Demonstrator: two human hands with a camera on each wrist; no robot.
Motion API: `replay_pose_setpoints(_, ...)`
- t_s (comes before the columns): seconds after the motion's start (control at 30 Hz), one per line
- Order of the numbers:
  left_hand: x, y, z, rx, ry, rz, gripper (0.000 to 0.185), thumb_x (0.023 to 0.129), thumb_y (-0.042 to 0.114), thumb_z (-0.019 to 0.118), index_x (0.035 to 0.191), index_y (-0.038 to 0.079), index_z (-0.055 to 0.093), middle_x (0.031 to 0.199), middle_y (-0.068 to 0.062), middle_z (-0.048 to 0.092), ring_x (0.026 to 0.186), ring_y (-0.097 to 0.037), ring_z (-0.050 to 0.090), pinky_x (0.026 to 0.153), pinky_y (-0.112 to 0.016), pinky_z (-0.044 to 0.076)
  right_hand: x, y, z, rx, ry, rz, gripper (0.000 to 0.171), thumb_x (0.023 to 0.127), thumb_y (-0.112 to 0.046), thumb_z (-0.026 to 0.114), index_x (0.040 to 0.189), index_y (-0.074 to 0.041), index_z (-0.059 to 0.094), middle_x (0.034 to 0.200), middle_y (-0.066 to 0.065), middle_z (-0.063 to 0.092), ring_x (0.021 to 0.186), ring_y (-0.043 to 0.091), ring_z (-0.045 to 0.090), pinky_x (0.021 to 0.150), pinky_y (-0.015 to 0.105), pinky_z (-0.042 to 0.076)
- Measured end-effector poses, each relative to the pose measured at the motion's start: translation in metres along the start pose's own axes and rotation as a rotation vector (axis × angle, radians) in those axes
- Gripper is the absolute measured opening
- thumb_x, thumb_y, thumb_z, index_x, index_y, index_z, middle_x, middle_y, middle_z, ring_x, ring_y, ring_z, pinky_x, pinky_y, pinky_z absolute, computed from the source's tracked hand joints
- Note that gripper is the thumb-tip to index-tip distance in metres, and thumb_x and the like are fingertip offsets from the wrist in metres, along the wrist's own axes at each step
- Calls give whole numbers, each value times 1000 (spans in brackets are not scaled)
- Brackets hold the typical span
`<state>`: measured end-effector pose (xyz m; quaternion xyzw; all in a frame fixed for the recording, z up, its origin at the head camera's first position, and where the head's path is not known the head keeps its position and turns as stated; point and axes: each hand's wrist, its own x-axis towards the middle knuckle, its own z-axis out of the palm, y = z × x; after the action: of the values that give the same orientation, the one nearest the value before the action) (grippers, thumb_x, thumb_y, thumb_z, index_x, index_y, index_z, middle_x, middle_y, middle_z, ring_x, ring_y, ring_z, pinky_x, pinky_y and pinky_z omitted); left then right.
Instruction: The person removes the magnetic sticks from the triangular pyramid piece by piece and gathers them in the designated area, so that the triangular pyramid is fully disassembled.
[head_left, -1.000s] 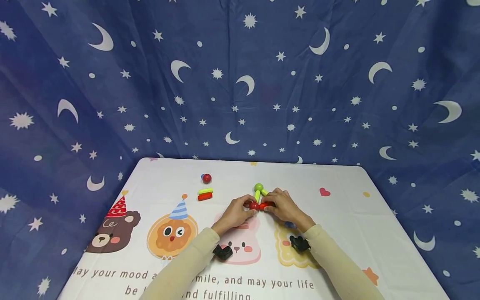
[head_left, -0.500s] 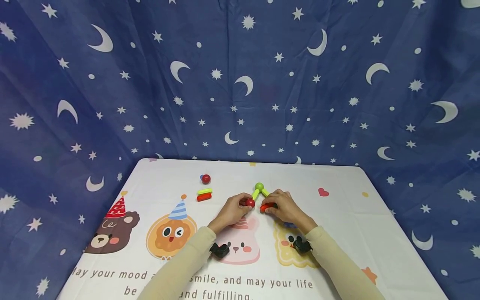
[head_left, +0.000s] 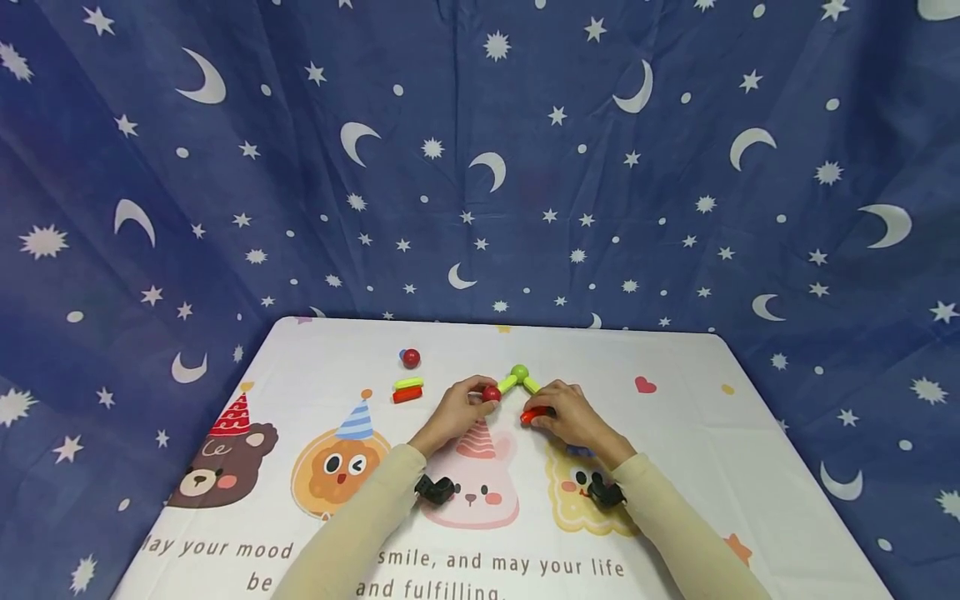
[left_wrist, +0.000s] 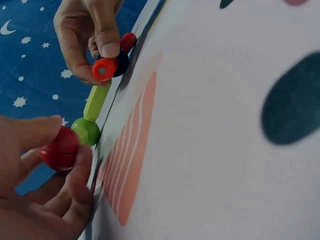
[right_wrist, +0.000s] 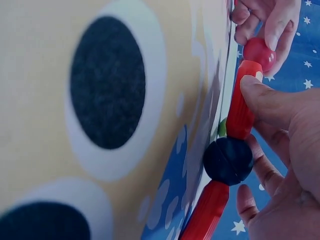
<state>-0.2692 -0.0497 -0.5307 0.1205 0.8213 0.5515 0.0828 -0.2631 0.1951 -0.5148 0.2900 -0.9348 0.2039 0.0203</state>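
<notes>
Left hand [head_left: 454, 408] moved its pinched red ball [head_left: 491, 393] up-left | right hand [head_left: 572, 414] grips red stick [head_left: 534, 414]

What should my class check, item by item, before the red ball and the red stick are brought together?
1. Left hand grips the red ball: ok.
2. Right hand holds the red stick: ok.
3. Stick's free end uncovered, facing the ball: ok.
4. Ball and stick touching: not ok, a gap shows in the head view.
5. Red stick joined to the dark ball: ok.
6. Green ball joined to its green sticks: ok; whether the red ball touches a green stick, cannot tell.
</notes>
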Motion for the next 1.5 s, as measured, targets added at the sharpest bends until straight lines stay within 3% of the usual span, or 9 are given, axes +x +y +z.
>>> replay_pose_setpoints(0.33,12,3,-7,67,93,-12,40,92,15,69,131,15,61,125,-13,64,87,-14,65,74,-25,54,-1,-1,-1,4,-5,9,20,85,-23,77,105,-24,75,110,-6,73,110,19,57,91,42,36)
replay_pose_setpoints(0.77,22,-5,-16,111,137,-4,41,94,14,65,134,13,60,125,-14,66,96,-19,63,83,-32,54,-4,-4,-1,9,-8,-11,22,83,-19,79,105,-22,76,111,-5,73,111,20,57,90,45,36)
replay_pose_setpoints(0.9,22,-7,-16,126,123,-19,41,94,15,65,135,14,60,127,-13,65,98,-19,63,86,-32,53,-4,-6,-7,68,-12,13,23,85,-19,76,108,-19,74,115,-3,72,114,22,59,98,49,40)
replay_pose_setpoints(1.03,22,-7,-16,128,121,-16,41,94,16,65,134,14,60,127,-13,65,95,-18,63,82,-30,54,4,-8,-16,170,56,68,22,88,-15,73,110,-13,73,117,3,71,118,28,59,105,53,42)
replay_pose_setpoints(1.17,23,-9,-15,118,119,-15,41,93,16,66,134,15,60,125,-13,66,91,-16,63,77,-26,53,16,-8,-21,205,137,130,22,89,-14,73,111,-11,72,118,5,70,119,29,59,106,51,42)
replay_pose_setpoints(1.5,23,-13,-14,102,139,1,42,90,14,71,131,15,61,125,-13,66,88,-15,62,75,-25,52,52,-6,-8,145,134,166,30,89,-20,74,117,-15,69,129,7,64,127,32,54,110,57,36)
